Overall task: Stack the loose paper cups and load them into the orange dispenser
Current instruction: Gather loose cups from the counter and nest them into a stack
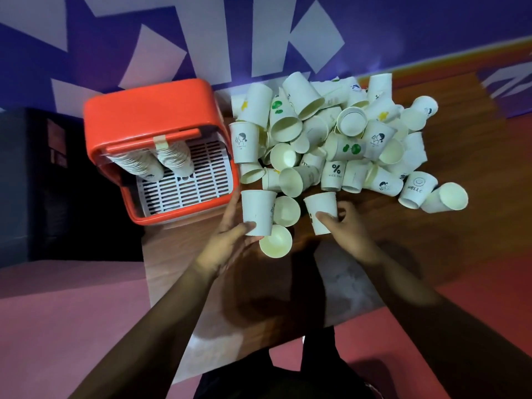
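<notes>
Dozens of loose paper cups [331, 133] lie heaped across the far half of the desk [417, 243], tumbled on their sides and at all angles. Some show printed figures, green leaves, a percent sign or the word HELLO. The heap runs from just beside the orange dispenser [149, 116] toward the desk's right edge. That dispenser stands at the far left corner, its open front turned toward the person. Inside it, two nested stacks of cups [172, 156] lean above a white slatted tray [187, 185], and a strip of tape [161, 142] sits on its orange bar. At the near rim of the heap the left hand [227, 246] grips one white cup [257, 210], thumb pressed across its narrower end, the wider end pointing away. The right hand [347, 230] holds a second cup [319, 210] the same way round, thumb curled over its side and fingers behind it. The two held cups are apart. A single cup [286, 211] lies between them with its mouth toward the camera, and another open-mouthed cup [275, 241] lies just beside the left hand's fingers. Both forearms reach in from the near edge.
</notes>
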